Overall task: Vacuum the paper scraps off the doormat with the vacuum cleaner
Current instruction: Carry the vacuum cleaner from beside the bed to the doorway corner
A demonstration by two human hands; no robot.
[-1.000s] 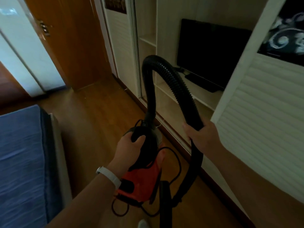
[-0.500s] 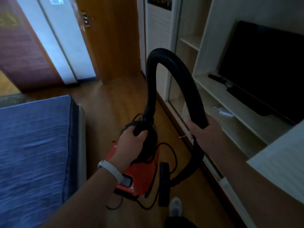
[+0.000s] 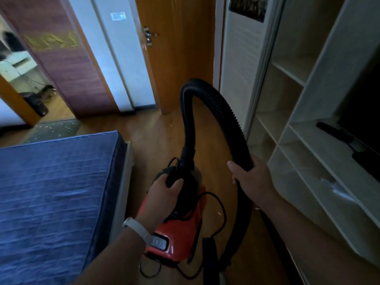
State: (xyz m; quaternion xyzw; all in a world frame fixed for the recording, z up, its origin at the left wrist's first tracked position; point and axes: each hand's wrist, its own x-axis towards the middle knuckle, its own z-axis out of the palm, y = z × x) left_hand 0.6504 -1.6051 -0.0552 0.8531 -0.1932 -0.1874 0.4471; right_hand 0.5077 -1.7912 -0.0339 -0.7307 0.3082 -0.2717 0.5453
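I grip the vacuum cleaner (image 3: 181,229) in my left hand (image 3: 164,194), hose (image 3: 226,112) in my right hand (image 3: 253,177); the doormat (image 3: 41,133) keeps its paper scraps (image 3: 61,125), none vacuumed.

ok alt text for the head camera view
A person holds a red vacuum cleaner by its black top handle with the left hand and grips its ribbed black hose with the right hand. Ahead, by the open doorway, a grey doormat speckled with white paper scraps lies past a blue bed.
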